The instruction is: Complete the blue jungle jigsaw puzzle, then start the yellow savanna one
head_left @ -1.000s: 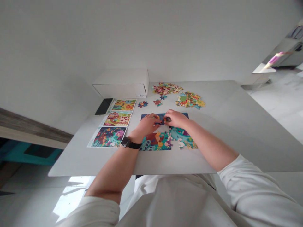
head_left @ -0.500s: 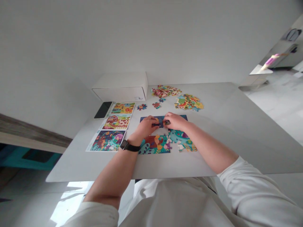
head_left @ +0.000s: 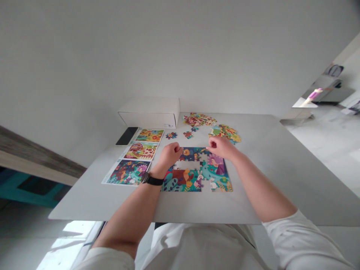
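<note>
Puzzle (head_left: 194, 180) lies between left hand (head_left: 170, 153) and right hand (head_left: 222, 146), perhaps touching edges.

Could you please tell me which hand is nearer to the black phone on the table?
The left. The left hand sits at the left edge of the puzzle, on the phone side; the right hand is across the puzzle, farther away.

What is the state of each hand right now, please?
Left hand: curled at the far-left corner of the puzzle; cannot tell if it holds anything.
Right hand: curled at the far-right corner; cannot tell either.
</note>
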The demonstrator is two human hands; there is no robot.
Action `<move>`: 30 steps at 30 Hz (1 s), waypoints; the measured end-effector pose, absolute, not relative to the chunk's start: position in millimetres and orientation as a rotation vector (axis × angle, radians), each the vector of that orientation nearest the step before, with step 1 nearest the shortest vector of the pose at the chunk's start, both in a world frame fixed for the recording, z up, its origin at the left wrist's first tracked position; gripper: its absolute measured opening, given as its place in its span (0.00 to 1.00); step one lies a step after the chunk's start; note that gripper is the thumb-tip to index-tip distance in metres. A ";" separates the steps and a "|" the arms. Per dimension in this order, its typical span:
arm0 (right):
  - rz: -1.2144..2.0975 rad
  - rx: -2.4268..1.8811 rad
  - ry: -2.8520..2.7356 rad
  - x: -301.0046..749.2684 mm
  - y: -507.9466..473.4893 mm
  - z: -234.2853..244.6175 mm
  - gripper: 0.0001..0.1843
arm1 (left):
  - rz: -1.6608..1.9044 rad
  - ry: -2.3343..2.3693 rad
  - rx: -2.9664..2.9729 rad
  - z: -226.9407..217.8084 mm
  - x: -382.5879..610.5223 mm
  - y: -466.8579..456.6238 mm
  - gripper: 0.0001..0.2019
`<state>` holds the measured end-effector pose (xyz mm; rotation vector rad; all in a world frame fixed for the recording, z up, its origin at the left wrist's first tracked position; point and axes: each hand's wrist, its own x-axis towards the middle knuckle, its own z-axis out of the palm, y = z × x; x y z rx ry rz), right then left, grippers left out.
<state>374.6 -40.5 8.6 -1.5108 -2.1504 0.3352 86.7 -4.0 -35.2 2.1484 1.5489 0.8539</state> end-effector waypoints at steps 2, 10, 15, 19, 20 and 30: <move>0.332 -1.513 -2.101 385.8 -47.0 4.3 0.13 | 0.887 1.545 2.085 -33.8 87.1 -3.6 0.18; 0.412 -1.558 -2.169 403.4 -57.2 -43.2 0.08 | 0.944 1.392 2.018 -36.1 85.8 -1.9 0.09; 0.342 -1.491 -2.106 394.5 -56.9 -58.1 0.05 | 0.819 1.286 2.058 -27.1 85.7 1.6 0.16; 0.223 -1.469 -2.090 387.1 -61.4 -66.5 0.11 | 0.787 1.521 2.103 -17.4 82.6 24.1 0.10; 0.202 -1.453 -2.084 385.7 -62.6 -67.8 0.12 | 0.783 1.578 2.131 -15.6 80.3 32.3 0.12; 0.282 -1.428 -1.940 387.5 -63.1 -66.9 0.05 | 0.656 1.922 2.133 -8.7 49.4 113.9 0.04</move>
